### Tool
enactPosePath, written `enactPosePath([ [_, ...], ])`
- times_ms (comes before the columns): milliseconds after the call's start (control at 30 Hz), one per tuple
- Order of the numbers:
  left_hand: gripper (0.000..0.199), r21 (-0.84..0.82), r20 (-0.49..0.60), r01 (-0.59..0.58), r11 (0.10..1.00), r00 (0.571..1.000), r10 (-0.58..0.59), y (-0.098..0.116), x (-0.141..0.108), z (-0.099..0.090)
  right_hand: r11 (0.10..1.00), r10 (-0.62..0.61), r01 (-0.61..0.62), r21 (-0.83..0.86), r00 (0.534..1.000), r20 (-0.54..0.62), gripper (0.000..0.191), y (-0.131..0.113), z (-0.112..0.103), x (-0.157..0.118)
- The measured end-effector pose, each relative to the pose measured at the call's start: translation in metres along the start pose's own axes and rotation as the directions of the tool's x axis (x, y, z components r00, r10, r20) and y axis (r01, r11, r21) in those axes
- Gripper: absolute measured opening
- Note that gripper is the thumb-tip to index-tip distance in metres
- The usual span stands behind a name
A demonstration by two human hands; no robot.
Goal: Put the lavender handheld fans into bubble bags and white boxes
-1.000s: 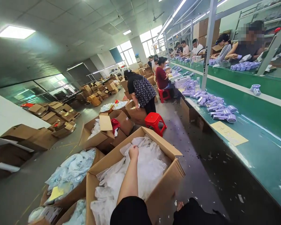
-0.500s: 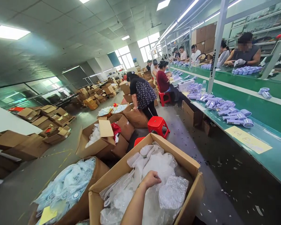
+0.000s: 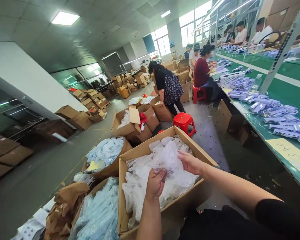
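Observation:
My left hand (image 3: 156, 184) is closed on a crumpled clear plastic bag (image 3: 170, 160) above an open cardboard box (image 3: 122, 203), thumb on top. My right hand (image 3: 190, 163) pinches the bag's right side, its fingers partly hidden by the film. The bag looks like bubble wrap, and I cannot make out anything inside it. Beneath both hands, the box is heaped with more clear and whitish plastic bags (image 3: 137, 186).
Cartons of bluish wrapped parts (image 3: 105, 148) stand left of the box. Beyond it are a red stool (image 3: 184, 122) and a bending co-worker (image 3: 171, 86). On the right runs a green workbench (image 3: 261, 128) bearing lilac handheld parts (image 3: 277, 110) and a yellow paper sheet (image 3: 290, 153).
My view has swung left and both hands now show, where one hand was reaching into the box. The bag is now lifted between them.

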State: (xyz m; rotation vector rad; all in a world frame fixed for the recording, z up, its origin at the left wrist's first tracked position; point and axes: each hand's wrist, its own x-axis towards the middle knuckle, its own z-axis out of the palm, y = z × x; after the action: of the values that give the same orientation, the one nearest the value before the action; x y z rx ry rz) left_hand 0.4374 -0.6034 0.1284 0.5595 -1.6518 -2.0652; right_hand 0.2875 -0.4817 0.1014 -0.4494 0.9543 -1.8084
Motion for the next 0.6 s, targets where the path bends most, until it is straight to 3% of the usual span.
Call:
enactPosePath([
  [100,0.032,-0.07,-0.216,-0.033,0.997,0.976,0.017,-0.017,-0.017,-0.015,0.975,-0.01,0.052,0.217,0.981,-0.194,0.034,0.002,-0.004,0.001],
  [167,0.03,-0.078,-0.391,-0.091,0.993,0.919,0.054,-0.023,-0.023,-0.031,0.965,0.013,0.067,0.254,0.954,-0.301,0.031,0.0,-0.018,-0.002],
  [233,0.029,-0.017,-0.502,-0.136,0.991,0.858,0.11,-0.024,-0.028,-0.043,0.988,-0.001,0.058,0.142,0.929,-0.371,0.03,-0.005,-0.03,-0.009],
  [300,0.024,0.151,-0.474,-0.103,0.983,0.865,0.163,-0.019,-0.035,-0.041,0.979,-0.184,0.133,-0.154,0.902,-0.391,0.029,-0.012,-0.034,-0.02],
  [333,0.02,0.265,-0.396,-0.066,0.962,0.902,0.171,-0.017,-0.039,-0.034,0.917,-0.31,0.193,-0.348,0.895,-0.321,0.034,-0.017,-0.031,-0.026],
  [400,0.015,0.48,-0.164,-0.03,0.877,0.979,0.124,-0.011,-0.047,-0.011,0.662,-0.434,0.332,-0.673,0.901,0.017,0.056,-0.028,-0.016,-0.038],
  [433,0.014,0.552,-0.046,-0.045,0.833,0.995,0.085,-0.009,-0.05,0.002,0.518,-0.377,0.409,-0.751,0.898,0.229,0.061,-0.033,-0.006,-0.042],
  [500,0.018,0.608,0.109,-0.089,0.789,0.994,0.028,-0.007,-0.055,0.02,0.329,-0.151,0.53,-0.781,0.847,0.511,0.04,-0.04,0.012,-0.047],
  [533,0.02,0.605,0.14,-0.09,0.791,0.99,0.006,-0.007,-0.054,0.022,0.29,-0.084,0.551,-0.783,0.829,0.552,0.026,-0.041,0.017,-0.046],
  [600,0.023,0.563,0.107,-0.007,0.827,0.992,-0.064,-0.008,-0.048,0.006,0.286,-0.118,0.488,-0.825,0.872,0.475,0.029,-0.038,0.02,-0.04],
])
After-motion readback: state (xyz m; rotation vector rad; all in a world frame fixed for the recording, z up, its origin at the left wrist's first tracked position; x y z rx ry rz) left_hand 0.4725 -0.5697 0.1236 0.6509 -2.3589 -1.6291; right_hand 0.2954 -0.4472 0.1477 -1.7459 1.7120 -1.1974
